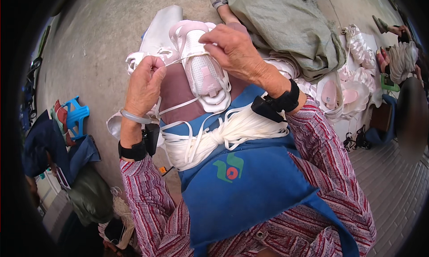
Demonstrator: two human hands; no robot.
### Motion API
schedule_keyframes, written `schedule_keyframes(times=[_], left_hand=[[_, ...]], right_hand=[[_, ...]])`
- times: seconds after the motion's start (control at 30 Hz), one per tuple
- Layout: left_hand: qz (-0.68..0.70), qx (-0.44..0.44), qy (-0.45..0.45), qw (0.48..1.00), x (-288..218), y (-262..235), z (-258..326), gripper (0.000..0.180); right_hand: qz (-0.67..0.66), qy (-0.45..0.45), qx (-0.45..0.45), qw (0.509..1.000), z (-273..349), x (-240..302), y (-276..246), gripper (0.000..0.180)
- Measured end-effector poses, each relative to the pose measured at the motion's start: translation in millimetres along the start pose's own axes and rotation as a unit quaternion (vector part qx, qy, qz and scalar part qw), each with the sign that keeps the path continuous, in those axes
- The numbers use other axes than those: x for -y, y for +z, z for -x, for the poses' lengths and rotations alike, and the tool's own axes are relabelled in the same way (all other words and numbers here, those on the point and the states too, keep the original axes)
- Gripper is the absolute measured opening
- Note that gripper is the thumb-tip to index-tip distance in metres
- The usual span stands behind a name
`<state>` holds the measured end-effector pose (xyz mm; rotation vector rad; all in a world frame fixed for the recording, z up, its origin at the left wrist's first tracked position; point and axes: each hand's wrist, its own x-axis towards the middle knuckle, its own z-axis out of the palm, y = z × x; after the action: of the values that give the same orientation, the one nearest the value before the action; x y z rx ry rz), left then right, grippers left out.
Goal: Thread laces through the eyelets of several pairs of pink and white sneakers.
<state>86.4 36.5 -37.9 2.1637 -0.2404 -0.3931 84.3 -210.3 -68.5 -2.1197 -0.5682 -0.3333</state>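
Observation:
A white and pink sneaker upper (207, 78) lies on my lap, toe pointing toward me. A white shoelace (184, 58) stretches across its opening between my two hands. My left hand (145, 83), left of the upper, is closed in a pinch on the lace. Over the eyelet area, my right hand (233, 51) pinches the lace with bent fingers; its fingertips are partly hidden. One loose lace end trails across my thigh, left of the toe. A thick bundle of white shoelaces (261, 122), tied in the middle, rests on my blue apron (250, 185).
More white and pink shoe parts (342, 94) lie in a pile at the right, beside a grey-green cloth (288, 29). A blue plastic stool (77, 117) stands at the left. Other people sit at the left and far right. Black straps with small devices circle my wrists.

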Motion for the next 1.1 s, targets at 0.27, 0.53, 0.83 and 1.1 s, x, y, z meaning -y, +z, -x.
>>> schedule_keyframes(times=[0.27, 0.53, 0.83, 1.1], left_hand=[[0.17, -0.038, -0.04, 0.984, -2, 36, 8, 0.013], [0.41, -0.087, -0.031, 0.907, -11, 12, 25, 0.026], [0.463, -0.04, -0.004, 0.885, -32, 7, 60, 0.03], [0.498, -0.017, -0.019, 0.867, -26, 31, 79, 0.023]], right_hand=[[0.038, -0.03, 0.117, 0.992, 1, 7, 38, 0.02], [-0.3, -0.075, 0.235, 0.922, 13, 109, 12, 0.019], [-0.414, 0.315, 0.207, 0.829, 17, 70, 16, 0.029], [-0.641, 0.412, 0.17, 0.625, 31, 59, 30, 0.028]])
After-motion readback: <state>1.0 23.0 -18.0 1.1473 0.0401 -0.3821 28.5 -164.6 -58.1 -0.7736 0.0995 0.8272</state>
